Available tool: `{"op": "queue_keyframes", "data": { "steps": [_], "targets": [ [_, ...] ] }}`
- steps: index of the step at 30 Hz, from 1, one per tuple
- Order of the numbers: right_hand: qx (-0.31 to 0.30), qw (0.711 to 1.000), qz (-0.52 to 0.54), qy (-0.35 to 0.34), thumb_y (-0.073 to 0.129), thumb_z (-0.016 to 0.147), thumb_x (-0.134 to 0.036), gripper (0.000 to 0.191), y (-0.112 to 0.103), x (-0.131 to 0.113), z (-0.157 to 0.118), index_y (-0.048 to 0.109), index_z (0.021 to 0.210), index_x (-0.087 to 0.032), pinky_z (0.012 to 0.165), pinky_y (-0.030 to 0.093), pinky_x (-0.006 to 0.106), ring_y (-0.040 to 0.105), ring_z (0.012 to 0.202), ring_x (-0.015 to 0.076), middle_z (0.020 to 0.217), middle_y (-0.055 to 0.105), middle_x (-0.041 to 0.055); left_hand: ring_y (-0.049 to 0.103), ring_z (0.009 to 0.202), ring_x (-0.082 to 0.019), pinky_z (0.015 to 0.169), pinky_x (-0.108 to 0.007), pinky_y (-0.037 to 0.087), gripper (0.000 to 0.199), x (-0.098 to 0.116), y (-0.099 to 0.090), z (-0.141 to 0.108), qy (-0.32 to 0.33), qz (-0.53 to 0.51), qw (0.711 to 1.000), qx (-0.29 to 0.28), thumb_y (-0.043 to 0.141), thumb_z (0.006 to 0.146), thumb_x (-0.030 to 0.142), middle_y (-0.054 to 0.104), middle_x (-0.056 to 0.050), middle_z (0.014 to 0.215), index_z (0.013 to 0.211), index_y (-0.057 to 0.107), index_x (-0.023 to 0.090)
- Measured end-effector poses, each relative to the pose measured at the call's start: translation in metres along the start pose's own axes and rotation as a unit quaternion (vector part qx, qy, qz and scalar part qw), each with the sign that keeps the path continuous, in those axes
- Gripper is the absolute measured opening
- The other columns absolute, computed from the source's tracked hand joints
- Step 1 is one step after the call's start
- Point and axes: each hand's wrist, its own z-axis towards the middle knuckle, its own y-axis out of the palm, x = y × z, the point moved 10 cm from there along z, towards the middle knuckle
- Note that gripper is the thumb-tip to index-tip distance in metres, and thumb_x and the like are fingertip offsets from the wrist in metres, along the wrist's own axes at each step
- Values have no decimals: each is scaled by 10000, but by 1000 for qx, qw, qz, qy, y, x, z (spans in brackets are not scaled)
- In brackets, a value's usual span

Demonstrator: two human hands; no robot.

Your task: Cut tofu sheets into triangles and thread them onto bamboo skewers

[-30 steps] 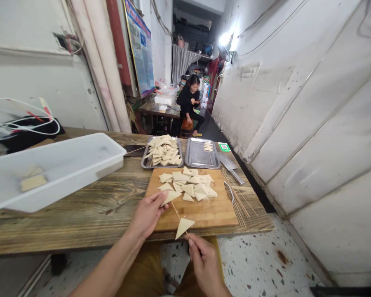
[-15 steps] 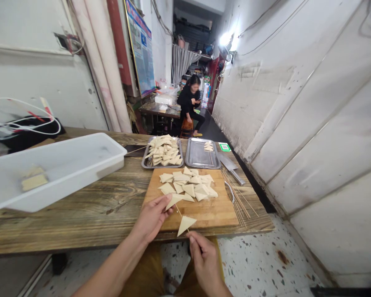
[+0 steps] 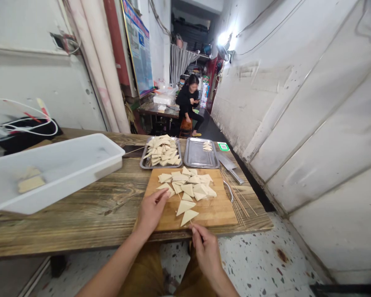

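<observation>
In my right hand (image 3: 205, 247) is the end of a thin bamboo skewer (image 3: 191, 222), pinched between thumb and fingers. Two pale tofu triangles (image 3: 185, 207) are threaded on it, one behind the other, above the near part of the wooden cutting board (image 3: 216, 216). My left hand (image 3: 153, 208) reaches to the left side of the pile, its thumb and fingertips closed at the edge of a loose tofu triangle (image 3: 167, 188). A heap of similar tofu triangles (image 3: 191, 179) covers the far half of the board.
Behind the board stand a metal tray (image 3: 142, 165) piled with skewered tofu and another tray (image 3: 198, 159) with a few pieces. A cleaver (image 3: 230, 169) and several loose skewers (image 3: 239, 202) lie right. A white plastic tub (image 3: 80, 165) is left. A person (image 3: 190, 101) sits farther back.
The triangle my left hand held is now on the skewer beside the first one. My left hand has moved up and left to another triangle; the skewer has risen slightly over the board.
</observation>
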Motion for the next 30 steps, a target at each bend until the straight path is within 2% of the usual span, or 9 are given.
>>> {"op": "queue_keyframes", "data": {
  "steps": [3,6,14,18,20,22,24,28,30],
  "targets": [
    [25,1000,9,-7,450,891,-392,347,-5,5,0,712,890,-165,512,463,213,581,573,161,567,613,30,522,897,-238,853,-361,378,386,15,2,17,134,204,969,-28,530,763,403,624,-93,950,1047,663,177],
    [33,999,12,-3,453,884,-411,357,-7,9,-2,716,884,-170,511,468,217,584,568,162,567,620,31,473,941,-260,871,-390,363,357,16,16,24,191,303,931,-71,518,770,356,570,-103,960,1048,663,185],
    [23,999,16,19,451,884,-406,349,-7,15,-4,710,896,-172,525,464,218,591,598,163,608,632,33,444,1009,-240,918,-379,340,277,10,25,27,221,293,920,-140,499,776,295,510,-79,1070,1005,637,224],
    [10,999,24,33,454,884,-407,344,-3,19,-4,705,900,-173,525,462,215,595,622,168,622,635,38,448,1038,-241,932,-385,333,293,14,28,25,216,283,919,-167,488,785,316,513,-81,1076,1033,616,228],
    [14,999,25,32,456,882,-409,343,-4,19,-5,706,895,-174,523,463,213,594,621,167,625,634,37,455,1032,-240,930,-384,335,258,14,26,25,205,286,920,-172,477,790,331,515,-84,1063,957,634,214],
    [23,999,22,27,456,882,-409,345,-6,18,-5,708,890,-172,522,465,213,589,611,163,627,633,36,455,1047,-244,932,-379,336,232,12,20,24,196,286,921,-176,477,785,360,510,-87,1087,834,637,199],
    [35,999,18,19,455,882,-409,349,-9,17,-6,711,888,-172,522,468,216,582,599,159,633,636,36,448,1078,-249,939,-371,333,235,7,9,22,187,284,925,-170,490,768,378,502,-91,1138,815,629,194],
    [42,999,16,8,457,880,-414,357,-10,11,-6,717,888,-170,531,476,221,576,587,155,644,652,43,464,1063,-277,931,-395,334,449,-11,-23,18,123,327,933,-91,513,727,438,535,-127,1142,1071,585,159],
    [34,999,19,1,461,879,-415,357,-7,6,-4,717,883,-166,549,482,222,582,597,156,667,665,53,479,1024,-300,908,-407,342,538,-14,-31,13,88,361,927,-46,496,715,524,568,-153,1069,1060,596,123]
  ]
}}
